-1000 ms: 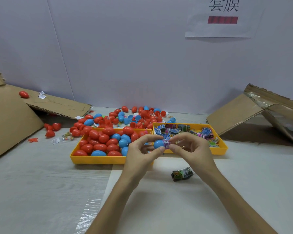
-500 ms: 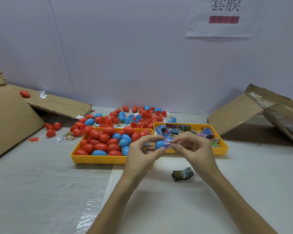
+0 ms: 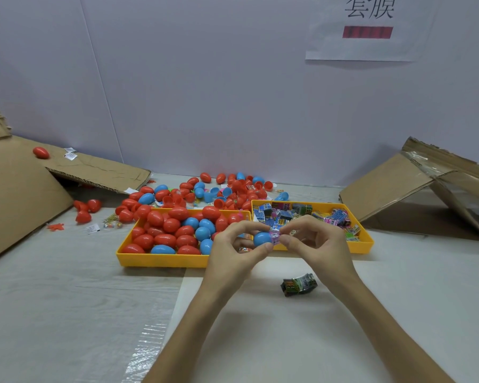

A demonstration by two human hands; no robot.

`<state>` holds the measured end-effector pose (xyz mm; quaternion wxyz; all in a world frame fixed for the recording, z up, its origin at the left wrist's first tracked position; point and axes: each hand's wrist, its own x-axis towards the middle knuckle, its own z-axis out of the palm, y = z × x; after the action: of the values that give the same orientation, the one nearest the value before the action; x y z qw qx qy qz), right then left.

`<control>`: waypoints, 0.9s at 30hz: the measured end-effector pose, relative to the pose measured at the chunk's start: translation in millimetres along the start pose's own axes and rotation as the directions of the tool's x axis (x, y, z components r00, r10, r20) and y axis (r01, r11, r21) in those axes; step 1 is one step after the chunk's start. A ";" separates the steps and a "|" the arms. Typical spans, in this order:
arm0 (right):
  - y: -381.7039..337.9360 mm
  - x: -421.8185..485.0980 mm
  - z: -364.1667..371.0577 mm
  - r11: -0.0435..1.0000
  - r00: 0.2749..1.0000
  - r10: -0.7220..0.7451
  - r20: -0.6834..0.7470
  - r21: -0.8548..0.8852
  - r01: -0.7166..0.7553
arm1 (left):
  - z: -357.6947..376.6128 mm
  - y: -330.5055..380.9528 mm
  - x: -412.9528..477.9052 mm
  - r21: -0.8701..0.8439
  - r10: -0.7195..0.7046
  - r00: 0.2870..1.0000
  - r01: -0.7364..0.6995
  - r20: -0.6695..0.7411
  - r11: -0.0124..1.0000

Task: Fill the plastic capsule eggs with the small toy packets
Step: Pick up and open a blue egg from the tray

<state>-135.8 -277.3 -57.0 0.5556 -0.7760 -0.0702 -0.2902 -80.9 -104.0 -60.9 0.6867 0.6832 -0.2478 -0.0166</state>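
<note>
Egg half, blue, one only, held at centre frame in front of where two yellow trays meet. Gripped by left hand, thumb below, fingers curled over the top. One pink packet at its open mouth, pinched between thumb and forefinger of right hand, other fingers loosely bent.

Left tray heaped with eggs, some six blue showing among many more red. Right tray full of packets, too jumbled to count. Scattered eggs behind both trays, again too many to count. Three red ones further left, and one lone red on left cardboard. One loose packet on the desk, just below the right hand.

Right cardboard sloping at the right edge, wall close behind everything. Broad stretch of desk from tray fronts down to bottom edge.
</note>
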 end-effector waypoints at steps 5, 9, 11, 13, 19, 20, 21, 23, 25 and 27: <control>0.8 -0.1 1.3 0.999 1.000 -0.006 0.011 -0.039 0.007 | 0.7 1.1 0.1 0.017 0.012 1.000 -0.012 -0.001 1.000; 0.8 -0.4 0.6 0.999 1.000 -0.015 -0.008 -0.042 0.015 | 1.0 0.8 0.1 0.016 0.022 1.000 -0.022 -0.001 1.000; 1.2 -0.8 0.8 0.999 1.000 -0.015 -0.014 -0.041 0.015 | 0.9 0.3 0.5 0.018 0.024 1.000 -0.024 0.002 1.000; 1.3 -1.0 1.0 0.999 1.000 -0.017 -0.013 -0.042 0.016 | 0.7 -0.1 0.9 0.023 0.025 1.000 -0.025 0.005 0.999; 1.7 -0.4 1.2 0.998 1.000 -0.019 -0.013 -0.055 0.019 | 0.7 -2.0 1.4 0.059 0.027 0.999 -0.028 0.027 0.998; 2.0 -0.3 0.9 0.998 1.000 -0.019 -0.012 -0.053 0.018 | 0.7 -2.3 1.3 0.061 0.024 0.999 -0.026 0.029 0.998; 2.2 -0.3 0.7 0.999 1.000 -0.018 -0.010 -0.052 0.017 | 0.6 -2.4 1.3 0.064 0.021 0.999 -0.024 0.032 0.998; 2.0 -0.1 0.4 0.999 1.000 -0.013 -0.002 -0.050 0.012 | 0.4 -2.2 1.0 0.065 0.016 0.999 -0.019 0.036 0.998; 1.8 0.1 0.4 0.999 1.000 -0.007 0.007 -0.051 0.008 | 0.2 -2.4 0.9 0.062 0.013 0.999 -0.014 0.032 0.998; 1.8 0.1 0.1 0.998 1.000 -0.002 0.014 -0.060 0.003 | 0.2 -2.8 0.8 0.056 0.012 1.000 -0.013 0.026 0.998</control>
<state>-134.9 -277.8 -58.5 0.5312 -0.7943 -0.0663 -0.2872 -79.3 -104.7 -63.4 0.6641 0.7003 -0.2613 -0.0142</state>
